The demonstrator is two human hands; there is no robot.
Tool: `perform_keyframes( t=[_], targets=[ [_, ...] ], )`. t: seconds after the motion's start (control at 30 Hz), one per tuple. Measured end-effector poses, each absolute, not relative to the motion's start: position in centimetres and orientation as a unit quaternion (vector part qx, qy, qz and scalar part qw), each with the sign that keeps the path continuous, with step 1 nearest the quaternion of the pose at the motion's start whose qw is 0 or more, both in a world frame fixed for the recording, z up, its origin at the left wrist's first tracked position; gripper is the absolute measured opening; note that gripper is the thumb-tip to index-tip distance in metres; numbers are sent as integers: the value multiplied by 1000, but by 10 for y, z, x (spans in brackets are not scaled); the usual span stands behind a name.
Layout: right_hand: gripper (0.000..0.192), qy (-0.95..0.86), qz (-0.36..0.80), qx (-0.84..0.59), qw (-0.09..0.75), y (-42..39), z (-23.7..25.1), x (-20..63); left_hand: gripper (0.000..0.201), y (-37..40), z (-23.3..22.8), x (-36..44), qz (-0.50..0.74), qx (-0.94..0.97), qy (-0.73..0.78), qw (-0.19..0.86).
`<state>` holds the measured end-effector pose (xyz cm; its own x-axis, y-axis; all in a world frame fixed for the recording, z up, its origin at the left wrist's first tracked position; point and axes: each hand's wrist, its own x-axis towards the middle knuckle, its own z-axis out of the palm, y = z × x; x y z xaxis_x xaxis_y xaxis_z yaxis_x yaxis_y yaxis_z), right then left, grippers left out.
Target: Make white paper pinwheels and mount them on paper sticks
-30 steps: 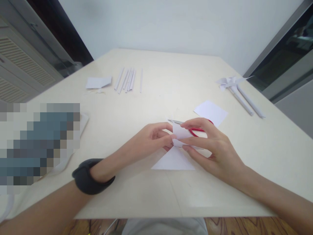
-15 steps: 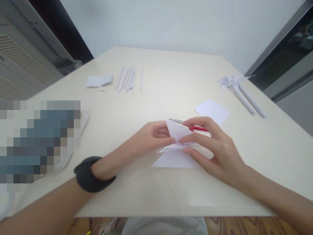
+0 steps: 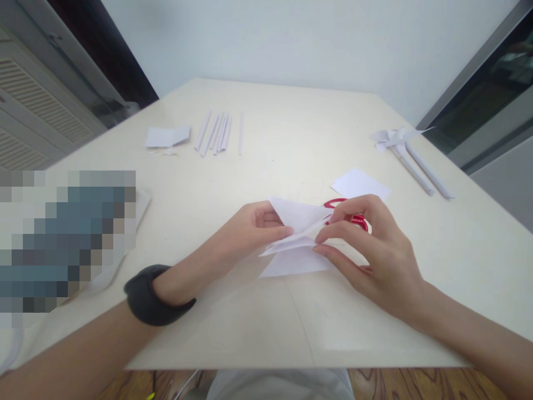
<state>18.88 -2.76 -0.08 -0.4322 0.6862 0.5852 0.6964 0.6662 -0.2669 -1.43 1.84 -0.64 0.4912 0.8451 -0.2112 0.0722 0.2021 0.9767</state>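
My left hand (image 3: 254, 230) is closed on a white sheet of paper (image 3: 297, 214) with cut, partly bent flaps, its thumb pressed on the paper near the middle. From the other side, my right hand (image 3: 370, 250) pinches a flap of the same paper between thumb and fingertips. One triangular corner stands up at the back and another spreads toward me. Behind my right fingers lie scissors with red handles (image 3: 360, 223); their blades are hidden by the paper and hand.
Beyond the scissors lies a white paper square (image 3: 361, 183). A paper pinwheel (image 3: 395, 139) and rolled paper sticks (image 3: 428, 169) rest at the right. Several thin paper rolls (image 3: 216, 133) and a folded paper (image 3: 167, 136) lie at the back left. A pixelated area (image 3: 66, 239) covers something at left.
The paper has turned and tilted, its raised corner swinging left. My right fingers have moved slightly right and drawn together on the flap. More of the red scissor handles shows.
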Motion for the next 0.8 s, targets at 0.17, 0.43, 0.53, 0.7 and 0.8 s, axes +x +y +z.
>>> perform_keyframes(
  t=[0.17, 0.43, 0.53, 0.7, 0.8],
  targets=[
    [8, -851, -80, -393, 340, -29, 0, 188, 37, 18, -6, -14, 300, 550, 411, 662],
    [11, -847, -53, -401, 345, -28, 0, 190, 34, 17, -3, -13, 335, 492, 409, 692],
    [12, -841, -43, -410, 351, -27, 1, 189, 33, 17, -1, -12, 354, 486, 395, 695],
    [14, -837, -33, -413, 358, -26, 2, 188, 34, 16, 2, -12, 346, 480, 389, 706],
    [16, -837, -29, -417, 353, -26, 1, 189, 30, 15, 2, -13, 354, 487, 395, 694]
  ],
)
